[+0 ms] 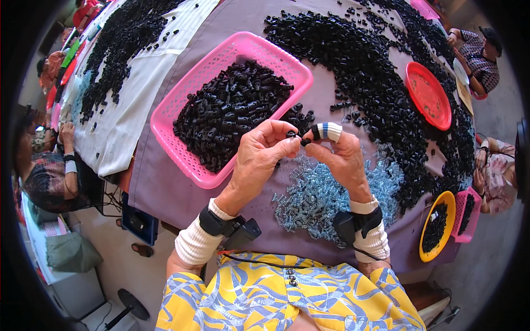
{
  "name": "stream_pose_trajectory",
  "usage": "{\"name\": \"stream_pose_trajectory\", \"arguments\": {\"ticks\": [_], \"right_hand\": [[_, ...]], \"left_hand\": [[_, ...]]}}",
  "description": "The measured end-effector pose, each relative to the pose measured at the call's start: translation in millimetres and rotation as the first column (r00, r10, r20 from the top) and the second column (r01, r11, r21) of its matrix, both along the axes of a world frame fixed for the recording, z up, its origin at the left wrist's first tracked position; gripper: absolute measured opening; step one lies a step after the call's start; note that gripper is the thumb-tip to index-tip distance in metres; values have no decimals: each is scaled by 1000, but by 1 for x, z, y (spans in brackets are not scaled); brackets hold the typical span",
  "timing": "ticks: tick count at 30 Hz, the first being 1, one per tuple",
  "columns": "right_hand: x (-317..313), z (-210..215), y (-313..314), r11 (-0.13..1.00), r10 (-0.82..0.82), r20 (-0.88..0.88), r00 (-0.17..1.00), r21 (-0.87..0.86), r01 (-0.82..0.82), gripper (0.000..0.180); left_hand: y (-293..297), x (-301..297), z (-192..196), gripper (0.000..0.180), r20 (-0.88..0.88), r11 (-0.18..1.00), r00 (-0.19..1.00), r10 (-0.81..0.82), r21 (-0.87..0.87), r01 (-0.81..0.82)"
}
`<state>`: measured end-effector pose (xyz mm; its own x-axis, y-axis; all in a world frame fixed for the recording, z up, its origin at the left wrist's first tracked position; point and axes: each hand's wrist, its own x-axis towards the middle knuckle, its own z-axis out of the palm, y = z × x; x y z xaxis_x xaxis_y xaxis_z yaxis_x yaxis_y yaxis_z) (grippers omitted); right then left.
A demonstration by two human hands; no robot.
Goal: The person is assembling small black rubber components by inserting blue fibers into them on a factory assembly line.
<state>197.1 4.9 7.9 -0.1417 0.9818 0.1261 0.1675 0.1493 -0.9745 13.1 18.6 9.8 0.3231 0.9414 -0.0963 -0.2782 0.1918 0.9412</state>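
Note:
Both my hands meet over the table in front of me, fingertips almost touching. My left hand (258, 157) is closed in a pinch on a small black plastic piece (291, 134), which looks like part of a cord lock. Another small black piece (305, 142) sits between the thumb and finger of my right hand (342, 160), which wears a striped cloth finger cover (329, 131). Just beneath the hands spreads a heap of small bluish metal springs (314, 196). Left of them, a pink plastic basket (165, 124) holds a pile of black barrel-shaped pieces (232, 110).
A large heap of black pieces (353, 60) covers the far and right table. A red tray (428, 96), a yellow tray (454, 215) and a small pink basket (473, 220) stand at the right. Other people sit at both sides. A white-covered table (141, 83) adjoins on the left.

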Motion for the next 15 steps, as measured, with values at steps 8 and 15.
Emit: {"name": "stream_pose_trajectory", "arguments": {"ticks": [8, 15], "right_hand": [[1, 16, 7, 846, -145, 467, 872, 516, -136, 17], [-3, 16, 5, 877, -66, 440, 895, 454, -159, 22]], "left_hand": [[-1, 4, 5, 19, -111, 999, 994, 13, 41, -9], [0, -1, 1, 20, -10, 994, 997, -72, -81, 71]]}}
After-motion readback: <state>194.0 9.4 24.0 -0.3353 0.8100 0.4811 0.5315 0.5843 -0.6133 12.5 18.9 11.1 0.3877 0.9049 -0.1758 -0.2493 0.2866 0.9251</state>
